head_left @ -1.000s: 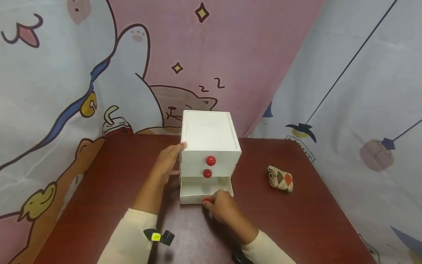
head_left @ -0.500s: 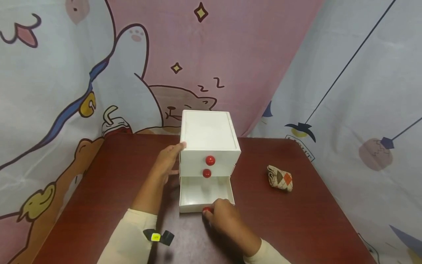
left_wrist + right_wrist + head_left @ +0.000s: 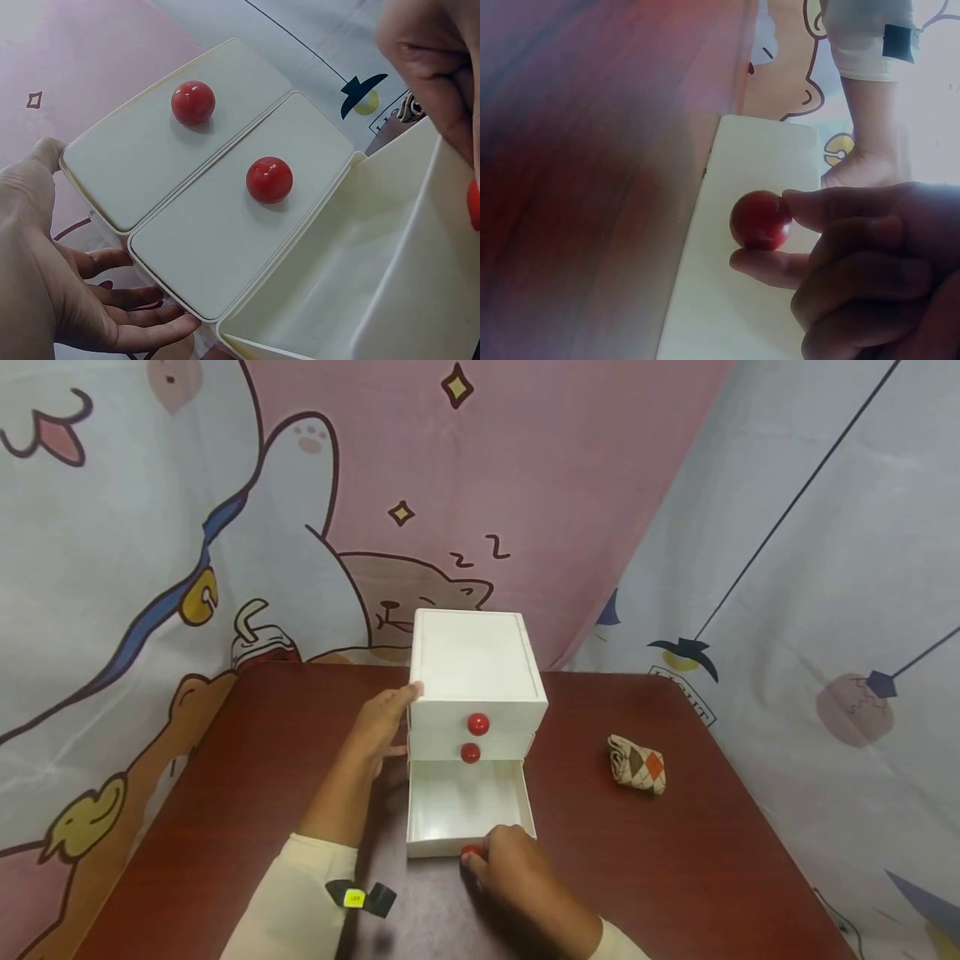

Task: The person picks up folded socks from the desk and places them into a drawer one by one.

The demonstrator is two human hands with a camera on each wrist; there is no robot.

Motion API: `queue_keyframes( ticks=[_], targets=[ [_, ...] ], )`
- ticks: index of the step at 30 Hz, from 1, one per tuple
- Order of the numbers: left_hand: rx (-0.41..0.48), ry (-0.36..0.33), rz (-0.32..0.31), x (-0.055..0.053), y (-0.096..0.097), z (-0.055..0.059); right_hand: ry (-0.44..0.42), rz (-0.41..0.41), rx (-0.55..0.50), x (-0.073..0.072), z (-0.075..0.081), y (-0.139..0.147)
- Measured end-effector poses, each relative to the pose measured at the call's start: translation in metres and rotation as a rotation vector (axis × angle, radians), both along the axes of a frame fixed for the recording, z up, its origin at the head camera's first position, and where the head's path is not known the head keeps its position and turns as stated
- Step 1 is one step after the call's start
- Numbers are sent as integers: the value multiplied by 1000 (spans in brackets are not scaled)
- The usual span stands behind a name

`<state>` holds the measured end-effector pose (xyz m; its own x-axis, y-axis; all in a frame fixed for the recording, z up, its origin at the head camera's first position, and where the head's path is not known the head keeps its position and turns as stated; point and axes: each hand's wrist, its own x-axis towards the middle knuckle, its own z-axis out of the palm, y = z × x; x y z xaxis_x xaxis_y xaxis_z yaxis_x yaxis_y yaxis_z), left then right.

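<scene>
A white three-drawer box (image 3: pixel 478 656) stands on the table, with a round red knob on each drawer front. Its bottom drawer (image 3: pixel 468 802) is pulled out and bare inside; the upper two are closed. My right hand (image 3: pixel 517 868) pinches the bottom drawer's red knob (image 3: pixel 761 220) between thumb and finger, the other fingers curled. My left hand (image 3: pixel 382 722) rests along the box's left side, thumb at the top edge. In the left wrist view its fingers (image 3: pixel 150 307) lie fairly straight against the side, beside the middle drawer's red knob (image 3: pixel 269 180) and the top one.
A folded cloth bundle (image 3: pixel 637 766) with a diamond pattern lies on the dark red table (image 3: pixel 675 877), right of the box. Behind the table hangs a printed cartoon curtain (image 3: pixel 540 485).
The bottom drawer has slid further out toward me, with my right hand holding its knob all along. My left hand has stayed in place against the box.
</scene>
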<state>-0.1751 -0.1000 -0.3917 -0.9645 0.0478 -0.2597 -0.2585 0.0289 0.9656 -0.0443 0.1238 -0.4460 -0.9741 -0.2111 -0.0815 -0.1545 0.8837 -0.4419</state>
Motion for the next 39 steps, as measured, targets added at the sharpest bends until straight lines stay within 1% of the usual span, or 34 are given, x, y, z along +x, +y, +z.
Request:
queue_keyframes(
  ticks=[4,8,11,15,17,19,21,23,30,31,35,39],
  targets=[
    [-2,1,0,0,1,0,-2,11,-27,2,-1,2],
    [-1,1,2,0,1,0,-26,46,-88,4,-3,6],
    [-2,2,5,0,0,1,-49,56,-141,6,-3,12],
    [-9,1,10,0,-1,1,-62,33,-183,8,2,24],
    [-16,1,10,0,-1,1,-51,30,-178,7,6,32],
    [-22,1,7,0,0,1,-21,30,-161,6,11,42],
    [-24,1,6,0,0,1,5,27,-146,4,16,51],
    [-27,0,3,0,0,1,28,2,-133,2,20,60],
    [-20,3,0,0,0,2,1,-106,-191,-11,32,84],
    [-20,3,1,0,1,2,7,-114,-188,-13,33,87],
    [-30,4,3,0,1,1,20,-149,-187,-25,36,99],
    [-36,3,6,-1,2,0,36,-183,-184,-39,35,114]
  ],
)
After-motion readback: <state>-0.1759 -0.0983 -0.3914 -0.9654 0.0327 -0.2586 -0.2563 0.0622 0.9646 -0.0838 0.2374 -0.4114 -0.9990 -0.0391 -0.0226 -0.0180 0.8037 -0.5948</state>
